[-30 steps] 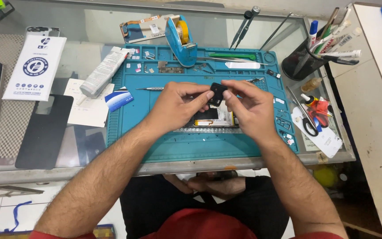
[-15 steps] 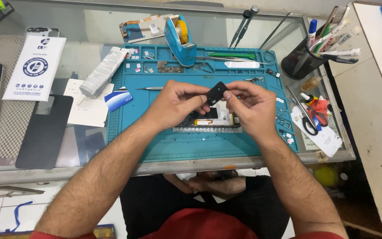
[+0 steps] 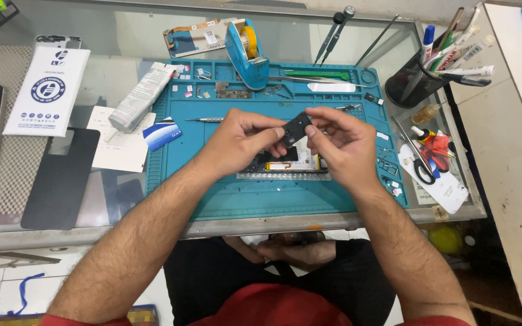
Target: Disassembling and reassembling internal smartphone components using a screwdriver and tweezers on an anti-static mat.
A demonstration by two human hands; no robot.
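Black plastic part, small and oblong, sits pinched between your left hand and right hand, raised above the teal mat on the tabletop. Its long axis runs diagonally, upper end toward the far right, lower end toward your left fingers. Both hands close on it; the opened phone lies just beneath.

This is looking like a phone repair workbench: a teal silicone work mat with moulded parts compartments is lying on a glass-topped counter. On the mat an opened phone is lying; a blue tape dispenser is standing at its far edge, and a black mesh tool cup is sitting just right of it.
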